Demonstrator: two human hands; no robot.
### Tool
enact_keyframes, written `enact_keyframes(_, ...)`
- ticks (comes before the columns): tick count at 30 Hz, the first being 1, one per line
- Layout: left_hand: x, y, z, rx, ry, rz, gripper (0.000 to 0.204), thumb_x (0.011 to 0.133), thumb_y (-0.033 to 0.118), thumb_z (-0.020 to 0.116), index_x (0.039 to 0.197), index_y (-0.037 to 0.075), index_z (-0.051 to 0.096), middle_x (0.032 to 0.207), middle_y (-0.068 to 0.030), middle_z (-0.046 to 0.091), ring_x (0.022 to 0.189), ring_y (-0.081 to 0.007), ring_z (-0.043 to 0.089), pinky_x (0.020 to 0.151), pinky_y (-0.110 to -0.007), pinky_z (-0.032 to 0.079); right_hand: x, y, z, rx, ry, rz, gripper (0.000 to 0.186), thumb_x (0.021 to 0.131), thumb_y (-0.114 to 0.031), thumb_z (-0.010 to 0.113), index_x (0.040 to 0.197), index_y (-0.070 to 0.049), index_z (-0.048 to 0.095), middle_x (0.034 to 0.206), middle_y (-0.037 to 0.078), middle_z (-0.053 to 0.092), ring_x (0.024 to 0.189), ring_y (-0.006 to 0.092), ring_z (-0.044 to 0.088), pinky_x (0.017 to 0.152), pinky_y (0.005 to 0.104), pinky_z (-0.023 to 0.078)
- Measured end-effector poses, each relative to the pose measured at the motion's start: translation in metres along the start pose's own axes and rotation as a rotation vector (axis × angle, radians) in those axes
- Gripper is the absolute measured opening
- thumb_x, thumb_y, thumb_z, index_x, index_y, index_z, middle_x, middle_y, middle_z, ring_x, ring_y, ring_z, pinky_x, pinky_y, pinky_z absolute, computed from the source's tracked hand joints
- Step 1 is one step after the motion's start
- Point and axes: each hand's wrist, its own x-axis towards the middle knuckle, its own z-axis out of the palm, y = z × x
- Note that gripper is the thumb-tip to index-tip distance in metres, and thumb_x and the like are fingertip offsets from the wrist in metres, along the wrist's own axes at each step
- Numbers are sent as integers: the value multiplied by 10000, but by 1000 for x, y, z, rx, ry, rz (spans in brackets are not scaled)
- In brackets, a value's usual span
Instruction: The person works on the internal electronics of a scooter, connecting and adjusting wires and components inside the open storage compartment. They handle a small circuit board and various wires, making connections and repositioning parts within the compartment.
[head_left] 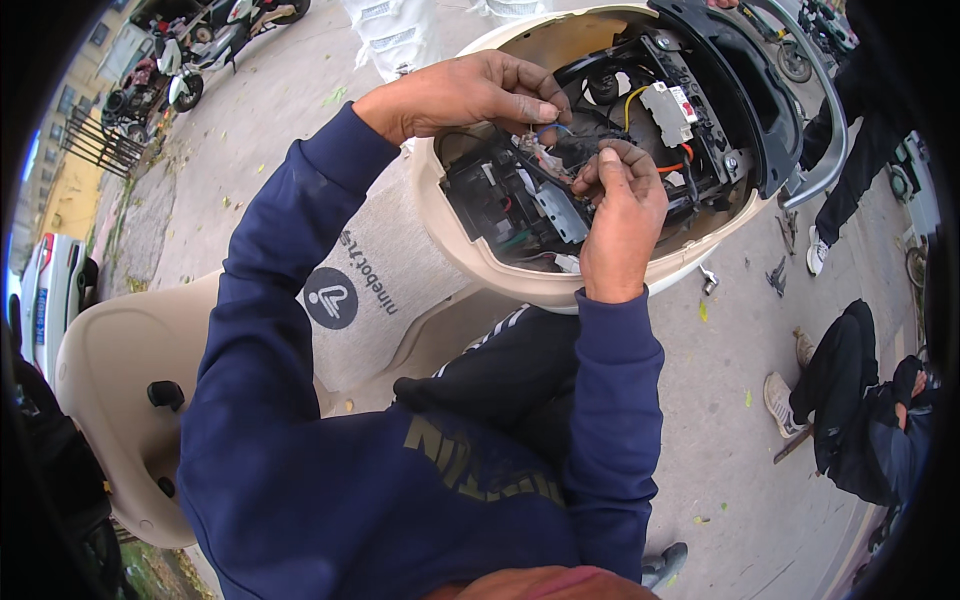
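A cream-coloured scooter body (pixel 470 255) stands in front of me with its rear compartment open, showing black electrical parts (pixel 500 195), a white breaker box (pixel 668 108) and yellow, orange and blue wires. My left hand (pixel 470 95) reaches over the compartment's rim and pinches a thin blue wire (pixel 552 128) between fingertips. My right hand (pixel 622 210) is closed on a small bundle of wires and a connector (pixel 545 155) just below the left fingertips. Both hands meet over the middle of the compartment. Dark blue sleeves cover both forearms.
The lifted black seat and grey grab rail (pixel 815 150) sit at the compartment's right. A person in dark clothes crouches at the lower right (pixel 860 410); another stands at the right edge (pixel 850 180). Small tools (pixel 778 272) lie on the pavement. Parked scooters (pixel 190 50) stand at the upper left.
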Motion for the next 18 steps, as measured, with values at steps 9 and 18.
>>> enact_keyframes(9,-8,-11,24,-62,-38,21,295,1005,234,681,1183,-1,688,1017,-17,713,836,-62,631,778,-219,522,-1,-1,2,-59,-57,3,150,1011,-66,576,1077,63,615,846,71,672,696,96,583,667,242,497)
enact_keyframes(18,-2,-5,22,-185,198,137,293,1012,270,675,1189,36,676,911,9,659,825,-46,607,666,-187,482,0,1,2,-92,-33,32,155,1013,-72,581,1086,60,619,870,85,697,706,94,586,672,239,485)
